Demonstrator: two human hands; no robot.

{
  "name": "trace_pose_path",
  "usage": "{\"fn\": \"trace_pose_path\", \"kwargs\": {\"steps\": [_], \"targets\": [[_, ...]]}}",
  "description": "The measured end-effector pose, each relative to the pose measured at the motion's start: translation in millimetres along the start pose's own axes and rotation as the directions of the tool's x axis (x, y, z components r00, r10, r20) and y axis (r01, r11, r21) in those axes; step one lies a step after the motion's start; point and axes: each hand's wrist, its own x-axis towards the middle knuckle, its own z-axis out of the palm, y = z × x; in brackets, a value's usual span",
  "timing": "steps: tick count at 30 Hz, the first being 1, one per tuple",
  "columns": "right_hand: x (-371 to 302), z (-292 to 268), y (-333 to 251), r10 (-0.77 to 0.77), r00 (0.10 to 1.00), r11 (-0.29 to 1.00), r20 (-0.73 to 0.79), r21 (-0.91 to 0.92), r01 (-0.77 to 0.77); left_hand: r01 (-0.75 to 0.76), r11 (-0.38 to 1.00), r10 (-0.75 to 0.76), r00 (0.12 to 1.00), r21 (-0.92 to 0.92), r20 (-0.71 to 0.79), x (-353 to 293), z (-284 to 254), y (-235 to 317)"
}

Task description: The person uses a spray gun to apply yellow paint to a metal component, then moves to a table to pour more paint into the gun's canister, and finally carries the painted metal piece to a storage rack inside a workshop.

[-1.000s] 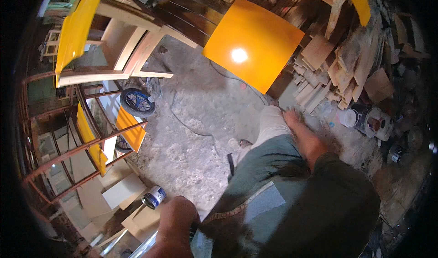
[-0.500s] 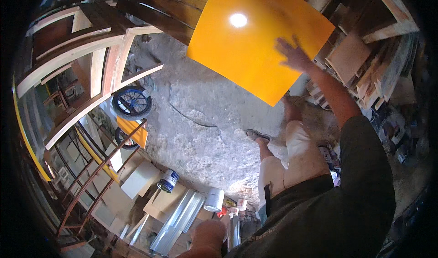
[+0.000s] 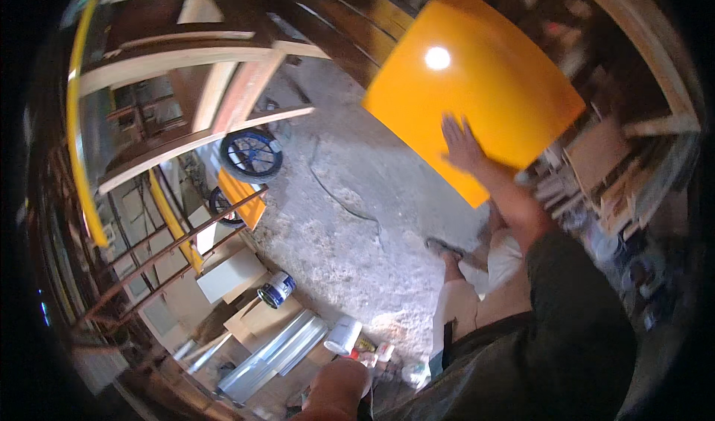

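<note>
My right hand [image 3: 463, 147] lies spread on a glossy orange-yellow panel [image 3: 506, 116], near its front left edge, fingers pointing away from me. It appears to rest flat on the surface, with nothing in its grasp. A bright round light reflection shows on the panel beyond my fingertips. The panel has straight sides and sits over dark boards; what carries its far part cannot be made out. Of my left arm only a bent part [image 3: 339, 387] shows at the lower edge; the left hand is out of view.
A wooden frame [image 3: 246, 97] stands at left, beside a blue-rimmed wheel [image 3: 252, 155]. A thin cable [image 3: 339, 201] crosses the concrete floor [image 3: 335, 265]. Paint cans [image 3: 276, 290] and metal strips [image 3: 272, 358] lie lower left. Wood offcuts [image 3: 618, 190] are stacked right of the panel.
My right hand has slid across the panel toward its left front edge. The view has turned, so the panel and floor objects appear shifted right.
</note>
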Motion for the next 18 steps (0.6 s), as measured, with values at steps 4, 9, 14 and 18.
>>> {"fn": "trace_pose_path", "kwargs": {"steps": [4,9,14,18], "targets": [[-132,39,-95,-0.245,0.917,0.957,0.315,0.229,0.177,-0.202,0.972,0.198,0.979,-0.119,-0.043,33,-23,33],[-230,3,-143,-0.357,0.657,0.880,0.664,0.475,-0.003,-0.495,0.763,0.500,0.860,-0.416,-0.107,87,-54,111],[-208,3,-118,-0.098,0.839,0.936,0.535,0.335,-0.104,-0.803,0.466,0.824,0.547,0.371,0.149,140,-104,189],[-195,10,-34,0.146,0.844,0.901,0.515,0.284,-0.329,-0.892,0.388,0.918,0.397,0.232,-0.009,132,-147,241]]}}
